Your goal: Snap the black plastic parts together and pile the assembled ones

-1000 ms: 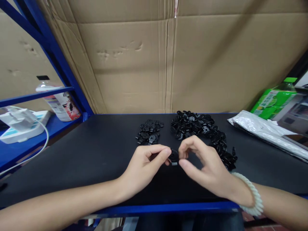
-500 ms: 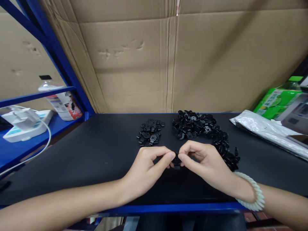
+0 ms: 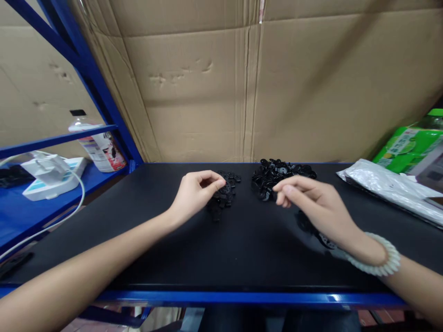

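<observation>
My left hand (image 3: 197,193) is closed in a pinch at the left pile of small black plastic parts (image 3: 224,201). At its fingertips is a black round plastic part (image 3: 227,188) with holes in its face; the pile behind makes its outline hard to pick out. My right hand (image 3: 314,203), a pale beaded bracelet on its wrist, hovers at the near side of the larger pile of black round parts (image 3: 270,175). Its thumb and fingers are curled together, and nothing shows between them. That hand and wrist hide part of the pile's trail running toward me.
The black tabletop (image 3: 194,258) has a blue front edge. To the left, a blue shelf (image 3: 20,210) bears a white power strip (image 3: 51,184) with a cable, and a bottle (image 3: 100,150). A silver plastic bag (image 3: 387,184) and a green package (image 3: 401,147) are at the right.
My hands were together at a black part in front of the piles. Now they are apart: the left has moved left and away to the small pile, the right toward the large pile.
</observation>
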{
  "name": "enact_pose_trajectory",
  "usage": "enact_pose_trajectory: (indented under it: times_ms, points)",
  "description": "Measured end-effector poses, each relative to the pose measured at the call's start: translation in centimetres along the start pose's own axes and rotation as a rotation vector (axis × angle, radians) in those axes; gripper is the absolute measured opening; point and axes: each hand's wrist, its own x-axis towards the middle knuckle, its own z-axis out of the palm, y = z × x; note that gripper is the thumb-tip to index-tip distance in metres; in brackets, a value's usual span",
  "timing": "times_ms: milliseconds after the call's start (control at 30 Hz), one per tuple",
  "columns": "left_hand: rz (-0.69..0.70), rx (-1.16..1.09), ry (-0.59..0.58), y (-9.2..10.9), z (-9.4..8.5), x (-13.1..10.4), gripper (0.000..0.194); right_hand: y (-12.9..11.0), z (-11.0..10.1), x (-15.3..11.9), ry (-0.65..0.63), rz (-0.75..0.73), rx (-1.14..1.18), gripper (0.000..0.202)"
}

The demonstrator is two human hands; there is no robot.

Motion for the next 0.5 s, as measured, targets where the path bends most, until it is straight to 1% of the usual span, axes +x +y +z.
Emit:
enact_pose_trajectory:
  times_ms: [33,100,200,267,300,333,367,433,500]
  points:
    - [0.028,0.080,0.003,-0.7,-0.2,0.5,0.021,0.2,-0.7,0.5,0.054,-0.006,-0.001,0.019]
    - [0.058,0.166,0.003,-2.0,-0.4,1.3,0.022,0.7,-2.2,1.6,0.151,-0.017,0.035,0.019]
    - [0.087,0.208,0.012,-3.2,-0.1,1.8,0.020,1.1,-4.6,3.0,0.266,0.011,0.116,0.017]
    - [0.117,0.230,0.032,-3.6,0.1,1.9,0.020,0.9,-6.4,3.7,0.286,0.041,0.107,0.018]
    - [0.130,0.236,0.047,-3.5,0.2,1.9,0.020,0.7,-7.4,3.8,0.247,0.054,0.063,0.020]
    - [0.143,0.239,0.062,-3.4,0.3,1.8,0.021,0.5,-8.4,3.9,0.175,0.068,-0.012,0.022]
    - [0.158,0.240,0.071,-3.1,0.4,1.5,0.021,0.3,-9.3,4.0,0.069,0.083,-0.110,0.024]
    - [0.203,0.232,0.060,-2.1,0.7,0.8,0.021,-0.1,-10.7,3.8,-0.192,0.100,-0.323,0.025]
    - [0.263,0.212,0.006,-0.8,1.1,-0.2,0.020,-0.2,-11.5,3.6,-0.432,0.113,-0.498,0.021]
